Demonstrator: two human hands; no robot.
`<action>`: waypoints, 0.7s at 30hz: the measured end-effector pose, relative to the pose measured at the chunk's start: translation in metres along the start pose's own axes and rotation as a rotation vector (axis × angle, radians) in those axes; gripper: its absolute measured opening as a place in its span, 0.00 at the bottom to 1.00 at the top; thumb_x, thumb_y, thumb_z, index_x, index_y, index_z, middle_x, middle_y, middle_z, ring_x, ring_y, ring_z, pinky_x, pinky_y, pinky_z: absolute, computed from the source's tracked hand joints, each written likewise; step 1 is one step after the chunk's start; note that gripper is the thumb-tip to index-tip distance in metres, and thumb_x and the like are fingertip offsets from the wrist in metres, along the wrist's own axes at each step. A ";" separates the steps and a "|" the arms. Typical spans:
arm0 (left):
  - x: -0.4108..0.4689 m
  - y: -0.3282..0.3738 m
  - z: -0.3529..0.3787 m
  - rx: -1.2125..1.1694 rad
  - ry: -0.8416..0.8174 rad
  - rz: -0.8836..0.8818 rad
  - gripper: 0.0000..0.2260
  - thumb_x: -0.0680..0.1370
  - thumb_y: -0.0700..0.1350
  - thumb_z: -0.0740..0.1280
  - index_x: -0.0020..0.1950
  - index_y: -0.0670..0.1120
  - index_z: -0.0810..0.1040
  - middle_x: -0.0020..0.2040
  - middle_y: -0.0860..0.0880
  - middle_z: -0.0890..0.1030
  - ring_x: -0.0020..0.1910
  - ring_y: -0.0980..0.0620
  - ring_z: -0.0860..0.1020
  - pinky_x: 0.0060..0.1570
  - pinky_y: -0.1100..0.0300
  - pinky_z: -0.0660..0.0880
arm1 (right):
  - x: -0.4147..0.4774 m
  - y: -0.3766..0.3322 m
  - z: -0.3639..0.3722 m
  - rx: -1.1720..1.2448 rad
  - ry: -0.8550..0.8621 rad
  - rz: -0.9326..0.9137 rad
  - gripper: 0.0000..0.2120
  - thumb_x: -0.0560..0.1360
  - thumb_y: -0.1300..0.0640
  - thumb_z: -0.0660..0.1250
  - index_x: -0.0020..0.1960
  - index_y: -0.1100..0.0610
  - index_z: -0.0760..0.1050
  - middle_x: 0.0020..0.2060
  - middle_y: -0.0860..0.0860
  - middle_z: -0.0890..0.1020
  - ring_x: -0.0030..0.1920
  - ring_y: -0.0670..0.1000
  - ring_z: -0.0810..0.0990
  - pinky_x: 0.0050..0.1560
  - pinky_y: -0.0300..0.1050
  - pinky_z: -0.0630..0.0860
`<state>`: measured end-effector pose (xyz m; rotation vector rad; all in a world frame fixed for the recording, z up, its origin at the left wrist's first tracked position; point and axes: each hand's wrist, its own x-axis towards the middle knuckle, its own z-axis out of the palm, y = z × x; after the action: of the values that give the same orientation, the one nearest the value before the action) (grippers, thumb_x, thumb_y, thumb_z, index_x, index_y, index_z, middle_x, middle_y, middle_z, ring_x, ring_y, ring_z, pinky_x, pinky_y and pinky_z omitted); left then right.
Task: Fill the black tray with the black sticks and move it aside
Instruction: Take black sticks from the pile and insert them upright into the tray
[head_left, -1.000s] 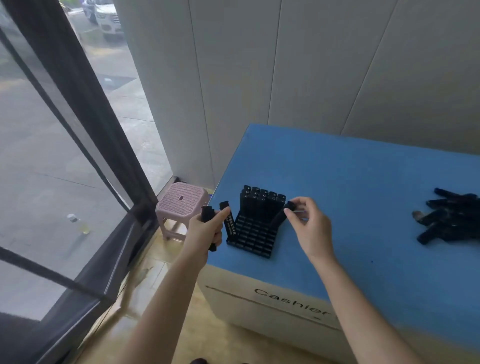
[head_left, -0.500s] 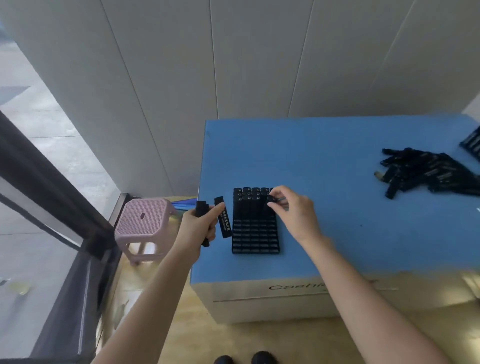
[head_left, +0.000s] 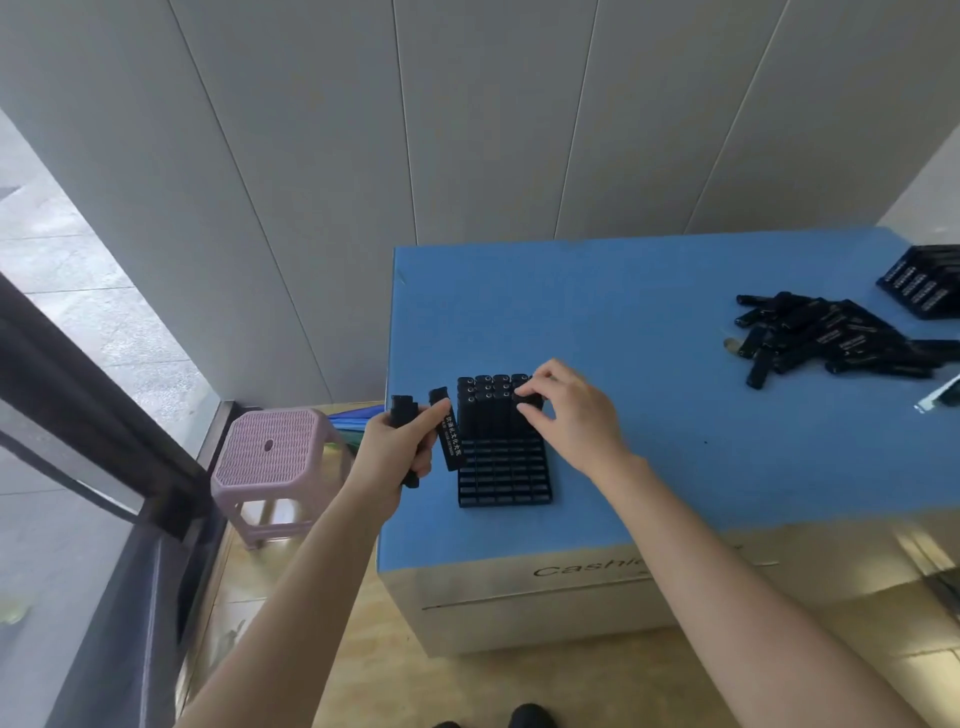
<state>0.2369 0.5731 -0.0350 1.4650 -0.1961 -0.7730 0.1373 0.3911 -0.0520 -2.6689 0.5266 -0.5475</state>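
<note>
Desk (head_left: 649, 312), blue top: carried every item listed.
Loose sticks (head_left: 831, 338), heaped: lay well apart from the tray, towards the desk's far right.
Tray (head_left: 504, 478), black: sat near the desk's front left corner; far rows held upright sticks, near rows bare.
Left grip (head_left: 400, 452): curled round spare sticks (head_left: 448, 436), just beside the tray's left edge.
Right grip (head_left: 571, 415): fingertips pinched one stick (head_left: 530, 402) at the filled rows' right end.
Advice: keep it upright, press straight down until seated.
</note>
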 end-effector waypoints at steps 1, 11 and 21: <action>0.000 0.000 0.002 0.005 -0.004 0.002 0.11 0.76 0.44 0.68 0.37 0.43 0.70 0.29 0.47 0.68 0.22 0.54 0.62 0.22 0.64 0.61 | -0.003 -0.002 0.000 0.016 0.031 0.012 0.06 0.75 0.54 0.66 0.51 0.53 0.79 0.47 0.46 0.76 0.43 0.45 0.73 0.39 0.40 0.68; -0.004 -0.003 0.036 0.126 -0.324 -0.017 0.09 0.76 0.44 0.67 0.38 0.43 0.72 0.29 0.49 0.71 0.22 0.55 0.63 0.23 0.65 0.61 | -0.026 -0.031 -0.008 0.992 -0.295 0.408 0.14 0.80 0.50 0.56 0.55 0.53 0.79 0.43 0.56 0.82 0.44 0.54 0.79 0.51 0.40 0.74; -0.004 -0.010 0.060 0.164 -0.335 0.014 0.13 0.76 0.44 0.68 0.34 0.44 0.70 0.26 0.51 0.68 0.22 0.55 0.63 0.22 0.65 0.62 | -0.029 -0.006 -0.031 1.275 -0.389 0.467 0.06 0.77 0.59 0.62 0.48 0.54 0.78 0.46 0.51 0.81 0.44 0.46 0.77 0.45 0.34 0.75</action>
<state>0.1963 0.5276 -0.0343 1.4776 -0.5343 -1.0076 0.1003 0.4005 -0.0311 -1.3182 0.4310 -0.1061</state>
